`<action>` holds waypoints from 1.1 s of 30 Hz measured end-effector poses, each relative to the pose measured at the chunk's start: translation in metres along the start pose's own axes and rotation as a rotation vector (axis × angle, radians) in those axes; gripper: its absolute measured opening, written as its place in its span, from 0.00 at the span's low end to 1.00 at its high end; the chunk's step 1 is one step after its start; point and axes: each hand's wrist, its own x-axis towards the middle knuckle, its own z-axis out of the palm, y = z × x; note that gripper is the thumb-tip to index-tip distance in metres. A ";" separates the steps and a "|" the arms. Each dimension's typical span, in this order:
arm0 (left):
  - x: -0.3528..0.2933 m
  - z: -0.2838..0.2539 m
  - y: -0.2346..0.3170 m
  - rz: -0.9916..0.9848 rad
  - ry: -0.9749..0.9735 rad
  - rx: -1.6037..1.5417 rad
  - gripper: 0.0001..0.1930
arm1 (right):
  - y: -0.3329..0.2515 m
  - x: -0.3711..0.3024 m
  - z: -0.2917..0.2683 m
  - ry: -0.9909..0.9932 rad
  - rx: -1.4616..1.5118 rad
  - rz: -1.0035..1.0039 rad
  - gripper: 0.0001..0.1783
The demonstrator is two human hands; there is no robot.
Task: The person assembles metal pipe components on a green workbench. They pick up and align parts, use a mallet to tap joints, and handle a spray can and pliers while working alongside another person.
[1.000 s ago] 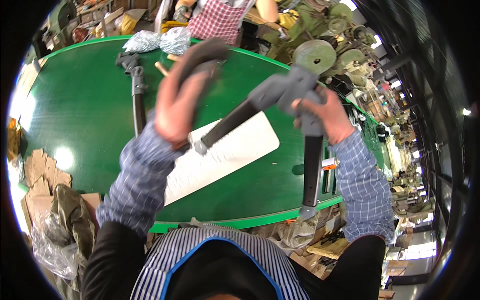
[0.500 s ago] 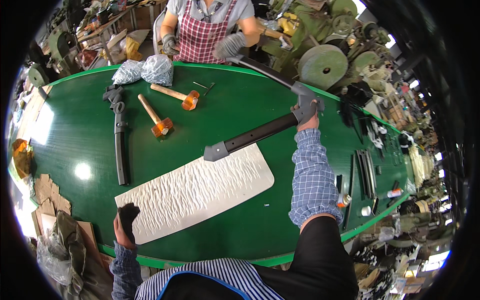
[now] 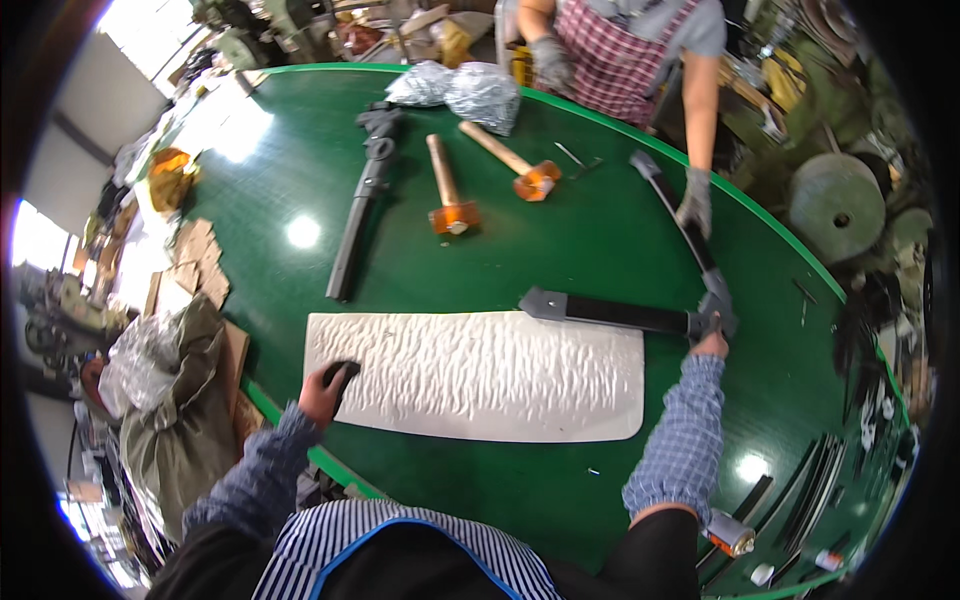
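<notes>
My right hand point(image 3: 709, 341) is closed round the grey corner joint of an angled black tube frame point(image 3: 628, 313). One arm of the frame reaches left across the far edge of a white rippled panel point(image 3: 480, 385); the other runs toward the far side. On that far arm rests a co-worker's grey-gloved hand point(image 3: 695, 203). My left hand point(image 3: 318, 393) is at the panel's left end, its fingers curled round a small black piece point(image 3: 345, 374) whose kind I cannot make out. The panel lies flat on the green table point(image 3: 560, 490).
Two mallets point(image 3: 455, 216) with amber heads lie beyond the panel, beside a second black tube assembly point(image 3: 352, 235). Clear plastic bags point(image 3: 482, 97) sit at the far edge. Black strips point(image 3: 810, 495) and a spray can point(image 3: 728, 533) lie near right. Cardboard point(image 3: 200, 262) is at left.
My view has turned to the right. The frame has come down to the table and panel, and the co-worker's hand has shifted along its far arm. My left hand has moved onto the panel.
</notes>
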 end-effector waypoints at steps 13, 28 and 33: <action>0.283 -0.035 -0.021 -0.131 0.173 0.660 0.38 | -0.117 -0.368 -0.056 0.002 1.240 0.176 0.08; 0.020 0.064 0.073 0.466 -0.651 -0.071 0.36 | -0.356 -0.414 -0.127 -0.317 1.627 0.208 0.25; 0.018 0.072 0.074 0.678 -0.463 -0.074 0.30 | -0.240 -0.285 -0.138 -0.067 1.763 0.282 0.18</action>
